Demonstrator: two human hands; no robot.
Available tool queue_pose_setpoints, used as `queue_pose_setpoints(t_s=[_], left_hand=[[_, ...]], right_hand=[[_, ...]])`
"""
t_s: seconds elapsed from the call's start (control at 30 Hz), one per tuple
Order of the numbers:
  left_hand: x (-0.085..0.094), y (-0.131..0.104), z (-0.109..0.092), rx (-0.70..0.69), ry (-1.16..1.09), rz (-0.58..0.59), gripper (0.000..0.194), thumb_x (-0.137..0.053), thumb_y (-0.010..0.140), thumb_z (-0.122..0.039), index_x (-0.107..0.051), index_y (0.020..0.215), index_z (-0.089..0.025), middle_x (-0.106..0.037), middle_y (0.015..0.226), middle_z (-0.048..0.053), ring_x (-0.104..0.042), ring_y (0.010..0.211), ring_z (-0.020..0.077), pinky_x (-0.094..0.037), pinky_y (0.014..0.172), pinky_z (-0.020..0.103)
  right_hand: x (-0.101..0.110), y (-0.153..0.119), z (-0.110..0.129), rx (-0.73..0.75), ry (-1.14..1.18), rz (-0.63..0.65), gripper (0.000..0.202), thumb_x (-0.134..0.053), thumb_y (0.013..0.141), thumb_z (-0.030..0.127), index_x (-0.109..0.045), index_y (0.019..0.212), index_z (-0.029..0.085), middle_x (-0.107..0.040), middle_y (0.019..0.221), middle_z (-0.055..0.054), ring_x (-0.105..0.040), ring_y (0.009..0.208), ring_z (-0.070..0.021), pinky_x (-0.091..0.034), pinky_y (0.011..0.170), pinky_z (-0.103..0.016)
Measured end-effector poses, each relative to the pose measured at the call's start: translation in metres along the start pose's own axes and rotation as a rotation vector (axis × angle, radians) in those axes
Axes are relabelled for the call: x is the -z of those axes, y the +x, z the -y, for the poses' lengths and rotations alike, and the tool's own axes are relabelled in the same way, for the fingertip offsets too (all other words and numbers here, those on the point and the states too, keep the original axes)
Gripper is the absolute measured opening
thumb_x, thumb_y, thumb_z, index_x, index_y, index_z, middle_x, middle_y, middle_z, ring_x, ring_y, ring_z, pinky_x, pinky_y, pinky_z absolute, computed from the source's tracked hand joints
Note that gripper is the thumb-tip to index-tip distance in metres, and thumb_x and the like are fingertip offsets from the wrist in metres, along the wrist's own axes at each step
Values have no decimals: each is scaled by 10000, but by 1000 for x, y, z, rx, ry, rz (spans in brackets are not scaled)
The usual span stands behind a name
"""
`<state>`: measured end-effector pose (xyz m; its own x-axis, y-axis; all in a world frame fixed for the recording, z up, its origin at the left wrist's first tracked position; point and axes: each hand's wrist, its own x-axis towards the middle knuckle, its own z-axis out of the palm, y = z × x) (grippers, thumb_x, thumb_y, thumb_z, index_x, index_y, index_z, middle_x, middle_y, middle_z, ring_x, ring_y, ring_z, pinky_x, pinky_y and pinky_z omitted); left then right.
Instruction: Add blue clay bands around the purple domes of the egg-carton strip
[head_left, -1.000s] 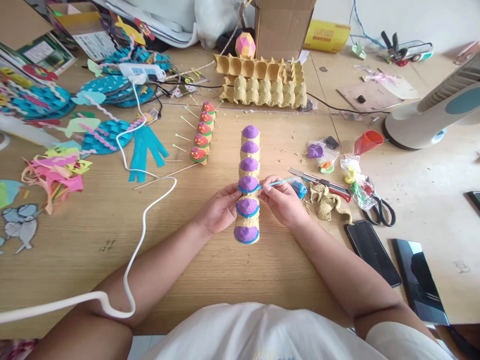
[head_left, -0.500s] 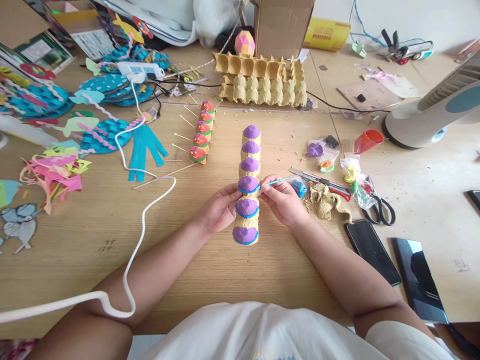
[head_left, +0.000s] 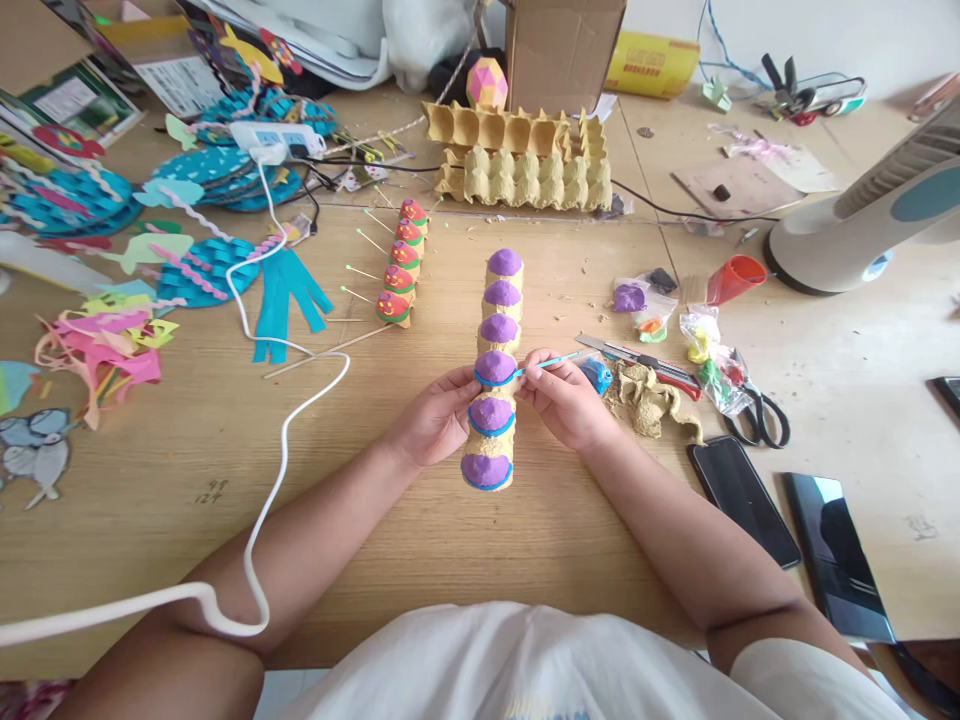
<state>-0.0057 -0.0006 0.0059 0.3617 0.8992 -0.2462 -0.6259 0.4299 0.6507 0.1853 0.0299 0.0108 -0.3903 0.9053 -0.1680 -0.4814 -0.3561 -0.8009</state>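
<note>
A strip of egg carton (head_left: 493,446) with several purple clay domes stands lengthwise in front of me. Blue strands run along the near edges of its three nearest domes. My left hand (head_left: 442,415) grips the carton strip from its left side, beside the third dome from the near end. My right hand (head_left: 559,398) pinches a thin blue clay strand (head_left: 559,359) at the right side of that same dome; the strand's free end sticks out to the right, above the fingers.
A painted red-and-green carton strip (head_left: 397,279) lies left of centre. Egg cartons (head_left: 536,180) stand behind. At right are a craft knife (head_left: 637,360), scissors (head_left: 766,415), blue clay (head_left: 597,375), a phone (head_left: 742,500) and a red cup (head_left: 736,281). A white cable (head_left: 283,440) crosses the left side.
The carton strip has tilted slightly, its near end shifting a little left. Both hands keep nearly the same places and grips.
</note>
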Motion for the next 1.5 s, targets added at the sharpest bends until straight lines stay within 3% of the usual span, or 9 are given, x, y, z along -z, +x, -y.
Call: queue_pose_setpoints(t_s=[1.2,1.5], left_hand=[[-5,-2,-2,31,21,-39,97,-764,841,-178,-796,928,-207,-781,894,39,-729,872,177,-535,812,269],[-4,-3,-2,8,86,-12,146,-802,822,-278,-799,951,-210,-774,877,30,-696,772,145,-530,741,252]], right_hand=[[-1,-2,1,-47,58,76,249,-867,766,364,-658,806,234,-599,730,41,-560,683,-119,-467,675,-254],[-1,-3,3,-100,119,58,291,-895,727,365,-646,806,238,-628,741,41,-597,697,-121,-509,690,-250]])
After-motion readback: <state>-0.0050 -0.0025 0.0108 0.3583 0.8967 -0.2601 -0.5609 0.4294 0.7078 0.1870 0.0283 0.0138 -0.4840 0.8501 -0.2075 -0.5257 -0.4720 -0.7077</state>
